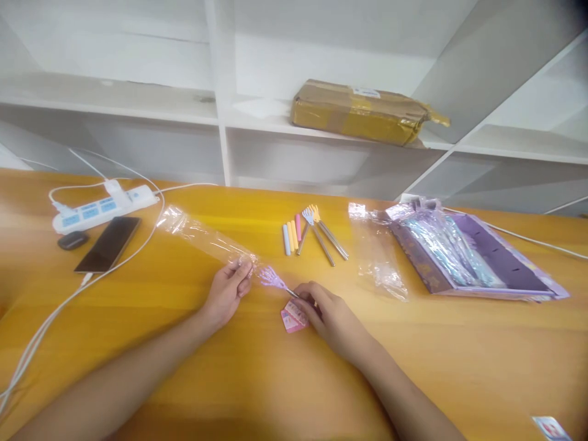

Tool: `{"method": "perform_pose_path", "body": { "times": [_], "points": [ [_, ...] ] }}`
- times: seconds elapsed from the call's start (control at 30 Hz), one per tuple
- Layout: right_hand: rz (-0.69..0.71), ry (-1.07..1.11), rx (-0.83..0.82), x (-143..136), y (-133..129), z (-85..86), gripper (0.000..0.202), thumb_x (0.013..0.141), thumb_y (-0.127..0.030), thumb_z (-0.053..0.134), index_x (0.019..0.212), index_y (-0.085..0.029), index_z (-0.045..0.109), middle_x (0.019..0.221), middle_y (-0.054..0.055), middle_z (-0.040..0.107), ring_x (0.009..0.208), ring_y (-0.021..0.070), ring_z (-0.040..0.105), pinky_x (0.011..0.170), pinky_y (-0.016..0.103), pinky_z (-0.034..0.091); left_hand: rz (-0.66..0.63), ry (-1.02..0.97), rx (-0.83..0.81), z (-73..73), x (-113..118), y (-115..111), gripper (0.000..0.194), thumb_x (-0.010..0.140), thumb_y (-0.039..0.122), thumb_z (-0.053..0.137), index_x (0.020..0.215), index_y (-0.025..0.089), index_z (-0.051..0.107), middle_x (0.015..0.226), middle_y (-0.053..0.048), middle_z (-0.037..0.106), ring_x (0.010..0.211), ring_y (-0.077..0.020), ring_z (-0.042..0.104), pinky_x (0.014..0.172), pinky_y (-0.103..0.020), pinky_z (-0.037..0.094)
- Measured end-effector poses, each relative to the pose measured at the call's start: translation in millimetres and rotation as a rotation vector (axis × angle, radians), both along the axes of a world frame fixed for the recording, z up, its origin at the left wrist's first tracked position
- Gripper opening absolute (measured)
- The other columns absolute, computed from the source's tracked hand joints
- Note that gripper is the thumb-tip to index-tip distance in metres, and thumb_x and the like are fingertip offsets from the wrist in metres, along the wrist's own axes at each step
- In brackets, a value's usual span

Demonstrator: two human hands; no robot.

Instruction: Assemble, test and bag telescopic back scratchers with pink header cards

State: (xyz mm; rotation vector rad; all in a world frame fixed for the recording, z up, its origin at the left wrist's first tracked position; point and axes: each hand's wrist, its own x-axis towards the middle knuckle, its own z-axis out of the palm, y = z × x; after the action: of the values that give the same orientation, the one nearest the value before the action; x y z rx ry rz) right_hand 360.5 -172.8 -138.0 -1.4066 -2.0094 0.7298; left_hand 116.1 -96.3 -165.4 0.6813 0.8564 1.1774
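Note:
My left hand [231, 290] pinches the near end of a long clear plastic sleeve [209, 239], which stretches away to the upper left. Between the fingers of my right hand [321, 306] is the metal rod of a purple hand-shaped scratcher [272, 277], its head pointing at the sleeve's end. Pink printed cards [293, 317] lie beside my right fingertips. Beyond my hands are several coloured tubes [291, 237], blue, yellow and pink, and blue and yellow scratcher heads on metal rods [323, 238].
At right, another clear sleeve [379, 257] lies beside a purple box [496, 260] holding wrapped pieces. A phone [108, 245], a black case [73, 240] and a power strip [105, 208] with cables are at left. A taped parcel [358, 113] sits on the shelf.

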Motion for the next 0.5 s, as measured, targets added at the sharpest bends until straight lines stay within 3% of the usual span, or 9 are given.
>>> {"method": "perform_pose_path", "body": {
  "times": [0.27,0.5],
  "points": [
    [0.032,-0.031,0.144,0.5,0.5,-4.0,0.009,0.108,-0.031,0.052,0.113,-0.026,0.058,0.095,0.005,0.07,0.082,0.0175,0.069,0.072,0.03,0.056,-0.118,0.103,0.036,3.0,-1.1,-3.7,0.048,0.081,0.053,0.087,0.074,0.016,0.057,0.057,0.007,0.04,0.052,-0.0052,0.035,0.051,-0.02,0.025],
    [0.011,-0.032,0.153,2.7,0.5,-5.2,0.009,0.108,-0.029,0.054,0.114,-0.026,0.059,0.1,0.004,0.071,0.086,0.0172,0.071,0.076,0.029,0.056,-0.157,0.127,0.052,5.0,-2.0,-5.2,0.049,0.083,0.054,0.085,0.071,0.018,0.054,0.055,0.007,0.04,0.053,-0.0067,0.032,0.054,-0.022,0.026]
  ]
}}
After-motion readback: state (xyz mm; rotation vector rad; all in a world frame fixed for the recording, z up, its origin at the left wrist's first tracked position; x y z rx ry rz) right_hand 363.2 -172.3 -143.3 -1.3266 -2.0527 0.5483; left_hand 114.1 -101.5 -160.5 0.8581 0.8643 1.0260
